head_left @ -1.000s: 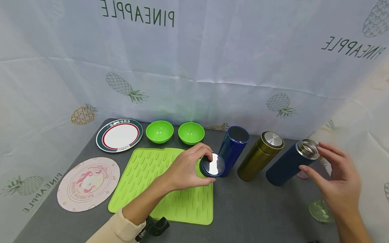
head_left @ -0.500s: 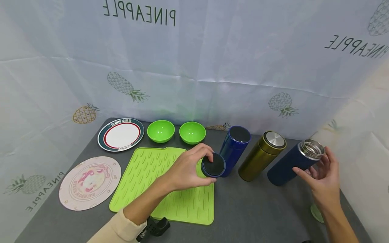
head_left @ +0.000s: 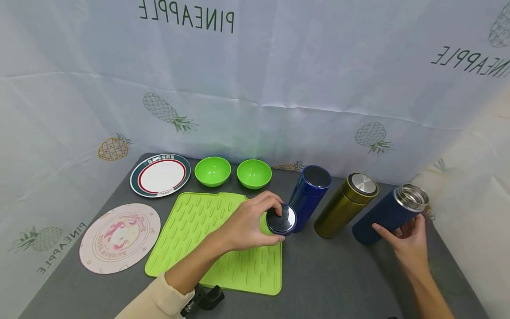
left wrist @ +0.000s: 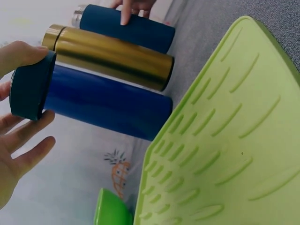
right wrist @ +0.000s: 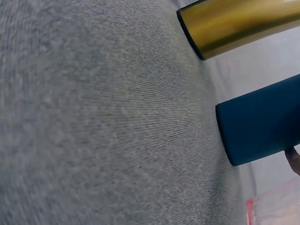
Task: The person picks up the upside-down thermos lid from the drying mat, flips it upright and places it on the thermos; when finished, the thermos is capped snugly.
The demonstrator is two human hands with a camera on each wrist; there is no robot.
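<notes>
My left hand (head_left: 249, 226) pinches a dark blue bottle lid (head_left: 281, 219) between thumb and fingers, above the right edge of the green mat. In the left wrist view the lid (left wrist: 32, 86) overlaps the blue thermos from that angle. On the right stands an uncapped dark blue thermos (head_left: 380, 217), its steel mouth bare. My right hand (head_left: 408, 241) grips its lower body, thumb in front and fingers behind. The base of this thermos (right wrist: 255, 124) shows in the right wrist view, with one fingertip beside it. The gold thermos (head_left: 342, 210) and blue thermos (head_left: 307, 199) stand capped between my hands.
The green mat (head_left: 223, 266) lies on the grey table. Behind it are two green bowls (head_left: 213, 171); to the left, a rimmed plate (head_left: 161, 176) and a pink round mat (head_left: 119, 239). At the right wrist view's corner shows a clear, pink-edged object (right wrist: 276, 206).
My right hand has come in from the right and moved down from near the mouth of the dark blue thermos to its lower body, closing round it. My left hand still holds the lid.
</notes>
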